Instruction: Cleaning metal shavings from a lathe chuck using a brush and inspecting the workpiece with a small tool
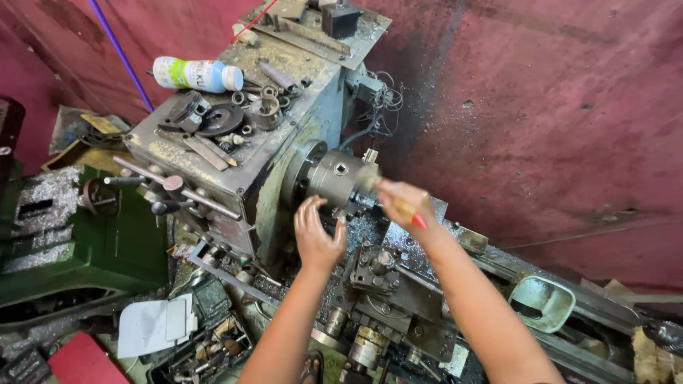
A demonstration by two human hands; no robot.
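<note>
Right hand [400, 201] closed around a red-tipped brush [411, 215], bristles blurred at the lathe chuck [334, 178]; left hand [316, 235] open, empty

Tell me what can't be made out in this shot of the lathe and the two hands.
- Head view: the brush tip at the chuck is motion-blurred; the right hand covers most of the handle.
- Head view: whether the left hand touches the chuck; its fingers overlap it.
- Head view: the lathe bed runs off the right edge.
- Head view: small parts in the tool tray are too tiny.
</note>
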